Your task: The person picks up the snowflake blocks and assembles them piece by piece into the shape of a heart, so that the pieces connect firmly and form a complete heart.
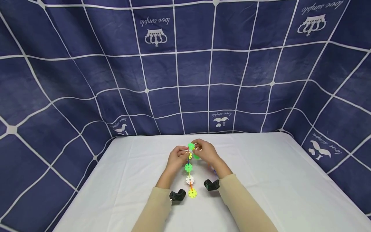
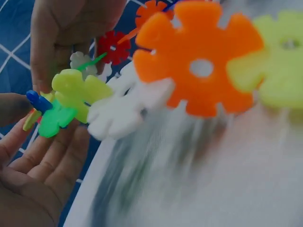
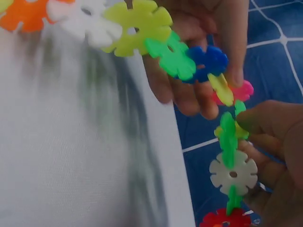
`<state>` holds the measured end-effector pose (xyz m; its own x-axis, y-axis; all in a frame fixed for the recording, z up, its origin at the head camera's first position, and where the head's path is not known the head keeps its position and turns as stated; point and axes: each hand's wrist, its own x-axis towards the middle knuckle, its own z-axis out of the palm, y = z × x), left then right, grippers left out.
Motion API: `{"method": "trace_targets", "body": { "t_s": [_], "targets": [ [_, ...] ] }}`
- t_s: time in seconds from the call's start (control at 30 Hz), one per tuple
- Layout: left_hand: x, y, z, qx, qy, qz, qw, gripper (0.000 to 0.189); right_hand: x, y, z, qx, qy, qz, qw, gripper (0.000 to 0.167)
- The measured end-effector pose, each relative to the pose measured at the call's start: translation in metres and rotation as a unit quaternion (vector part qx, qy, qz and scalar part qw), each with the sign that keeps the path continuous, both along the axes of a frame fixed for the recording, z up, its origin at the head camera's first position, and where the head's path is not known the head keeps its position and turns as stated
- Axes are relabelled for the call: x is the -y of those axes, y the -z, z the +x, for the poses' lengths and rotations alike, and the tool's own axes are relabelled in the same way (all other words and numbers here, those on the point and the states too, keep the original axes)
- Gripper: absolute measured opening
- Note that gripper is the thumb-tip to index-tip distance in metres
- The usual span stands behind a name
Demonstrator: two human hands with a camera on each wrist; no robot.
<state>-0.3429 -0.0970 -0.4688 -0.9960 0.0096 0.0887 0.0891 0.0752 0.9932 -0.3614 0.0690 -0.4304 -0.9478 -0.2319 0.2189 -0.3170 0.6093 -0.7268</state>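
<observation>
My left hand pinches the end of a chain of notched plastic flower discs, by a pink disc and a yellow disc. The chain runs on through a blue disc, a green disc and others down to a yellow disc nearest me. My right hand pinches a small green disc beside the pink one. Below it hangs a second stretch with a white disc and a red disc. Whether the pink and green discs interlock, I cannot tell.
A white cloth covers the table. Behind and at the sides hangs a dark blue curtain with white grid lines. Black devices sit at both wrists. Part of the second stretch shows under the right forearm.
</observation>
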Motion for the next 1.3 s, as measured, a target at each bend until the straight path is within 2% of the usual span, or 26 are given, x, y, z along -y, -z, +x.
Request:
{"method": "trace_targets", "body": {
  "t_s": [0.17,0.33,0.5,0.73,1.17,1.3],
  "targets": [
    [-0.013,-0.011,0.010,-0.016,0.005,0.051,0.9986,0.033,-0.002,-0.009,0.013,-0.052,0.030,-0.003,0.9982,0.037],
    [-0.025,-0.022,0.019,-0.030,-0.003,0.079,0.9964,0.036,-0.009,-0.012,0.024,-0.101,0.045,-0.041,0.9930,0.037],
    [-0.032,-0.029,0.027,-0.040,-0.007,0.071,0.9966,0.035,-0.018,-0.015,0.033,-0.140,0.052,-0.061,0.9868,0.038],
    [-0.033,-0.037,0.032,-0.056,-0.001,0.046,0.9974,0.030,-0.028,-0.020,0.040,-0.206,0.042,-0.042,0.9767,0.039],
    [-0.028,-0.050,0.035,-0.028,0.040,0.038,0.9981,0.031,-0.029,-0.022,0.043,-0.225,0.047,-0.037,0.9725,0.040],
    [-0.027,-0.051,0.036,-0.035,0.044,0.037,0.9978,0.030,-0.030,-0.023,0.042,-0.236,0.063,-0.035,0.9692,0.040]
  ]
}}
